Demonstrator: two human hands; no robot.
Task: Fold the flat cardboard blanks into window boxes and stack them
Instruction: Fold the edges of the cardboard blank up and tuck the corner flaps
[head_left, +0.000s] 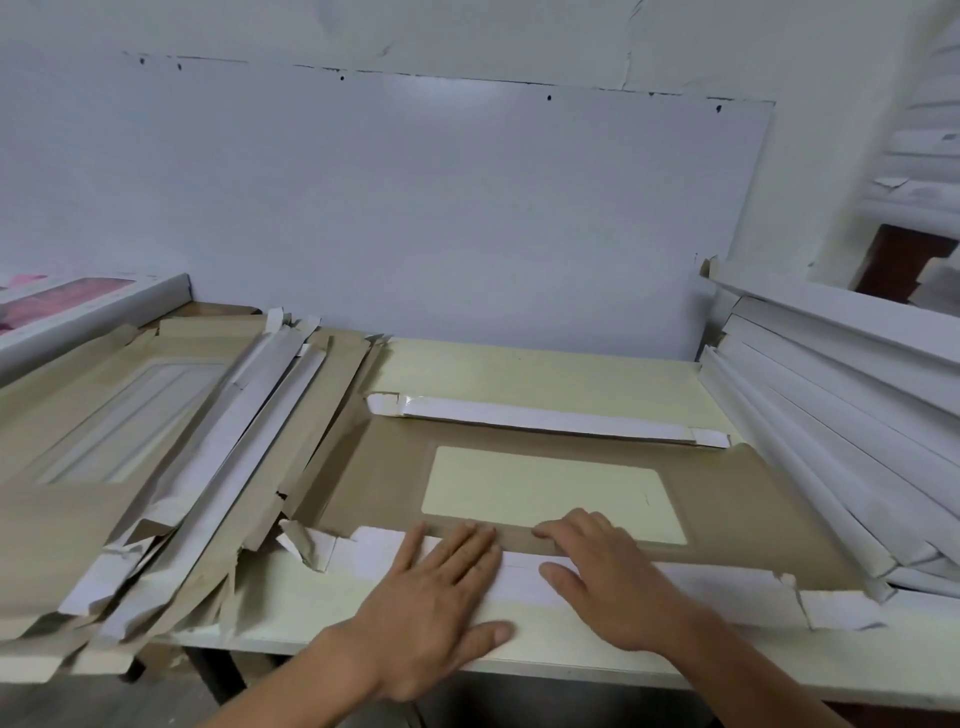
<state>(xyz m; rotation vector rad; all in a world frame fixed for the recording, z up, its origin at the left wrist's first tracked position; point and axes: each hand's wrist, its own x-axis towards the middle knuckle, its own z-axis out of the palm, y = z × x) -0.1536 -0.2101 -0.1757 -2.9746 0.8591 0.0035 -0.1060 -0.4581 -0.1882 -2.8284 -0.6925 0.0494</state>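
A flat cardboard blank (374, 483) lies brown side up on the pale table (571, 374), with a rectangular window cut-out at its middle. Its far white flap (545, 418) is folded over onto the brown face. The near white flap (524, 577) lies folded toward me along the front edge. My left hand (441, 587) presses flat on that near flap, fingers straight. My right hand (608, 577) presses on the same flap just to the right, fingers bent over the fold line.
A messy pile of flat blanks (156, 467) covers the table's left side and overhangs its front edge. Folded white boxes (831, 415) lean stacked at the right. A white box with pink contents (78, 306) sits far left. A white wall panel stands behind.
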